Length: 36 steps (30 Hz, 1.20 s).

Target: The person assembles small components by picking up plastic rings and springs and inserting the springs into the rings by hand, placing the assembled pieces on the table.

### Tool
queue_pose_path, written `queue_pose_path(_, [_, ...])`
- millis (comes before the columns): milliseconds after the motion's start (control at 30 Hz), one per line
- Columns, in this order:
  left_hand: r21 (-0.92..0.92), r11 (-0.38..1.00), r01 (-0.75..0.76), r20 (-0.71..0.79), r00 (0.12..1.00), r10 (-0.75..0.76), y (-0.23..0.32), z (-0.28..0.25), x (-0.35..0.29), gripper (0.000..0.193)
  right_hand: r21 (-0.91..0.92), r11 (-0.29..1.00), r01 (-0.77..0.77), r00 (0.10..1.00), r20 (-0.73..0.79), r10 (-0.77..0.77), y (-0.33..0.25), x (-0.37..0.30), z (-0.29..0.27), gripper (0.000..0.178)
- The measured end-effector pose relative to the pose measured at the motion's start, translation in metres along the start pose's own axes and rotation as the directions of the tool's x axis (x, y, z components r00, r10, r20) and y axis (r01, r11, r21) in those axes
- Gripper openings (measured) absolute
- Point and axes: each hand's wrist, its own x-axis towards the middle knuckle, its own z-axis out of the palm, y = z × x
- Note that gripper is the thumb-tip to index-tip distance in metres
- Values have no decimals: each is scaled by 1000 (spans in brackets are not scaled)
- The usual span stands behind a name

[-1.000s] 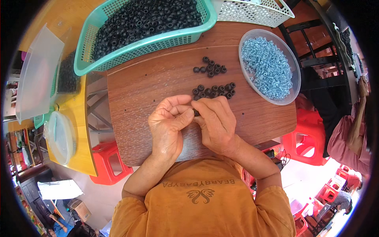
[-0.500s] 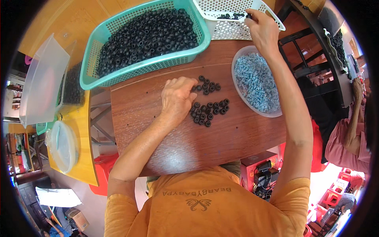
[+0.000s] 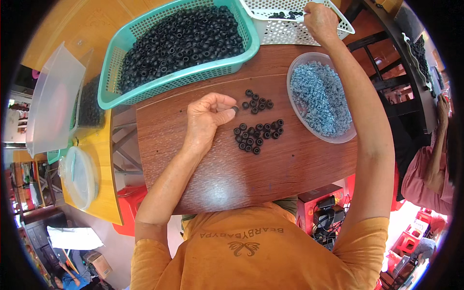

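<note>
My left hand (image 3: 205,116) is above the table, thumb and fingers pinching one small black ring-shaped piece (image 3: 235,109). Just right of it, two loose groups of the same black pieces lie on the wood: a smaller far group (image 3: 261,103) and a larger near group (image 3: 249,137). Reaching to the far right, my right hand (image 3: 321,21) is over the white perforated basket (image 3: 280,29), its fingers closed; whatever they hold is hidden. A few black pieces (image 3: 286,15) lie inside that basket.
A teal basket (image 3: 251,50) heaped with black pieces stands at the far left of the brown table (image 3: 299,169). A clear round tub (image 3: 302,113) of small blue parts sits under my right forearm. A yellow side table (image 3: 104,169) holds plastic containers. Another person's arm (image 3: 437,150) shows at right.
My left hand has drawn back slightly left from the far group, and a black piece now shows in its pinch. My right hand stays at the white basket, shifted a little, fingers turned farther in.
</note>
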Motion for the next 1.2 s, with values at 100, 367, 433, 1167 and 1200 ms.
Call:
queue_pose_path(100, [-313, 938, 151, 81, 988, -132, 10, -2, -14, 17, -58, 998, 20, 960, -278, -36, 11, -1, 7, 17])
queue_pose_path(367, [-688, 656, 311, 208, 950, -232, 7, -19, -52, 15, 796, 594, -117, 982, 180, -48, -129, -114, -88, 18])
queue_pose_path(433, [-729, 598, 334, 237, 942, -238, 2, -15, -55, 14, 825, 561, -71, 980, 163, -116, -148, -145, -97, 15])
queue_pose_path(1167, [-704, 587, 400, 292, 916, -274, -8, 9, -82, 10, 285, 957, -61, 991, 130, 24, -46, -185, -100, 14])
queue_pose_path(1200, [-697, 593, 403, 291, 915, -280, -9, 10, -81, 9, 285, 957, -61, 991, 132, 23, -42, -185, -97, 14])
